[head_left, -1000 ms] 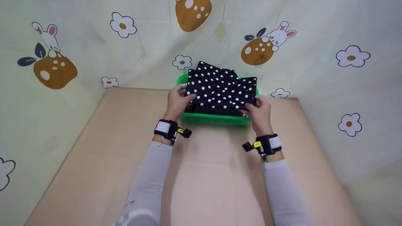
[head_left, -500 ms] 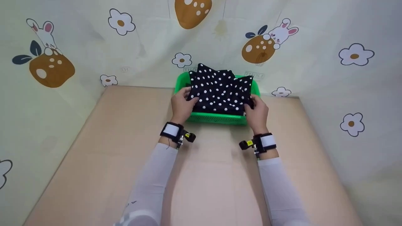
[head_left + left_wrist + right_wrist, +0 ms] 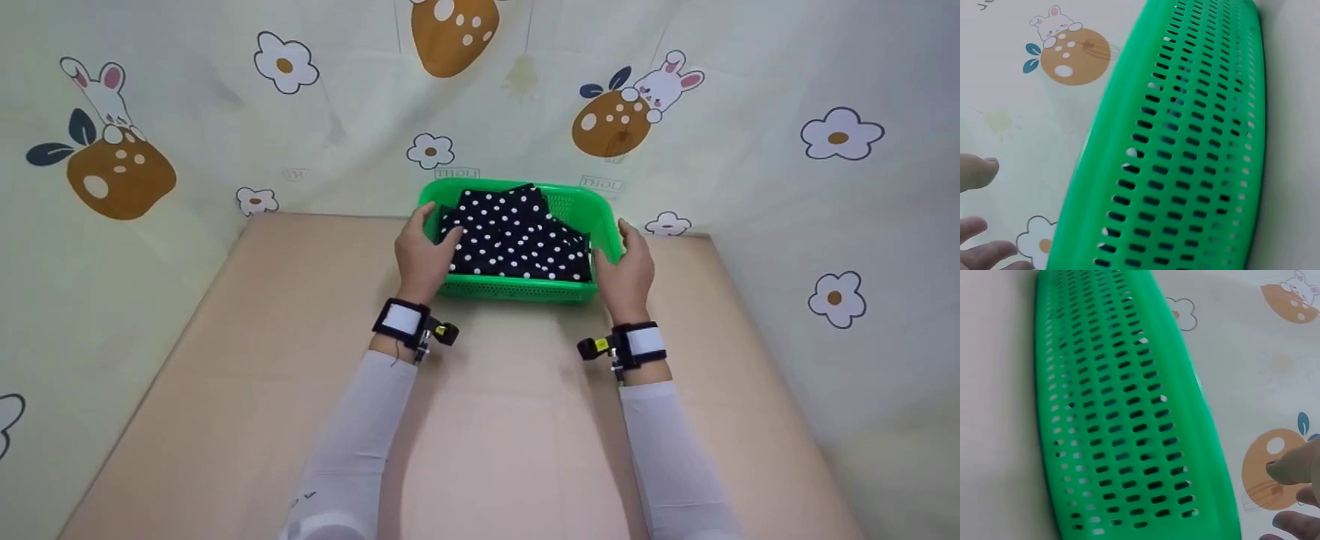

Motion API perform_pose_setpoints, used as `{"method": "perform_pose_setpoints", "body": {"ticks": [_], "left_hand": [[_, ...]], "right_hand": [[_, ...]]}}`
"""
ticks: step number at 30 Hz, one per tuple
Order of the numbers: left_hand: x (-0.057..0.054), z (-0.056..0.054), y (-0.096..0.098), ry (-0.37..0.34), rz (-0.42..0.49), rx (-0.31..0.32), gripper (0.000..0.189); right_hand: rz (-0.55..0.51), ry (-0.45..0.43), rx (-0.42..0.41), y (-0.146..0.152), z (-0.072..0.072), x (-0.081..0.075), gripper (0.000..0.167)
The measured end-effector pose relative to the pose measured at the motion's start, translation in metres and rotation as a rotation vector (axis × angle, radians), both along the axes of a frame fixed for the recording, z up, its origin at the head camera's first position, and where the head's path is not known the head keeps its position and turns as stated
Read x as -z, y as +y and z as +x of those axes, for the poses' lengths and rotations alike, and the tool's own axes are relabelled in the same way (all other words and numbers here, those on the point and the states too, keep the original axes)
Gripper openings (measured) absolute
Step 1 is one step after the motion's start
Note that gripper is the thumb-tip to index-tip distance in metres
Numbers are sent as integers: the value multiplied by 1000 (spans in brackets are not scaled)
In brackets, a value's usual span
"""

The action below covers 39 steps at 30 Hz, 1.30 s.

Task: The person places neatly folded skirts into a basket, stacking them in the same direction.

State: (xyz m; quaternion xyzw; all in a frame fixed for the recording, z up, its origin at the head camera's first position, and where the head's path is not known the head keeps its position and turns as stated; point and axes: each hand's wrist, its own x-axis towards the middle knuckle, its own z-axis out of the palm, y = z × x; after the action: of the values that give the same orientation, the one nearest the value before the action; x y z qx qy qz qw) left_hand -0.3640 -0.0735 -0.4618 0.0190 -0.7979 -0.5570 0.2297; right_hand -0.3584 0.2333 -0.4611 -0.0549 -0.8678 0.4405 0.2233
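Observation:
A folded black cloth with white dots lies inside the green perforated basket at the back of the table. My left hand is at the basket's left end, thumb and fingers spread apart, holding nothing. At the right end my right hand is likewise spread, its thumb near the rim. In the left wrist view the basket's slotted front wall fills the middle, with some left fingertips at the lower left edge. The right wrist view has the same wall and the right thumb.
The basket stands on a beige tabletop, close against a patterned curtain with rabbits, fruit and flowers. The curtain also encloses the left and right sides. Each wrist wears a black strap with a small camera.
Both hands have lowered the dotted cloth into the basket and let go of it. The hands have then moved apart, and the cloth now lies flatter within the rim.

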Motion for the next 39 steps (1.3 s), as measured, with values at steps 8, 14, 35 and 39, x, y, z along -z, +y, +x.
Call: {"method": "perform_pose_setpoints", "body": {"ticks": [8, 14, 35, 39], "left_hand": [[1, 1, -1, 34, 0, 19, 54], [0, 1, 1, 54, -2, 26, 52], [-15, 15, 32, 69, -182, 155, 46], [-22, 27, 41, 59, -280, 286, 36]], "right_hand": [[-43, 1, -14, 2, -1, -2, 55], [-29, 9, -25, -2, 0, -3, 52], [-47, 285, -160, -19, 10, -2, 22], [63, 290, -285, -27, 13, -1, 23]]}}
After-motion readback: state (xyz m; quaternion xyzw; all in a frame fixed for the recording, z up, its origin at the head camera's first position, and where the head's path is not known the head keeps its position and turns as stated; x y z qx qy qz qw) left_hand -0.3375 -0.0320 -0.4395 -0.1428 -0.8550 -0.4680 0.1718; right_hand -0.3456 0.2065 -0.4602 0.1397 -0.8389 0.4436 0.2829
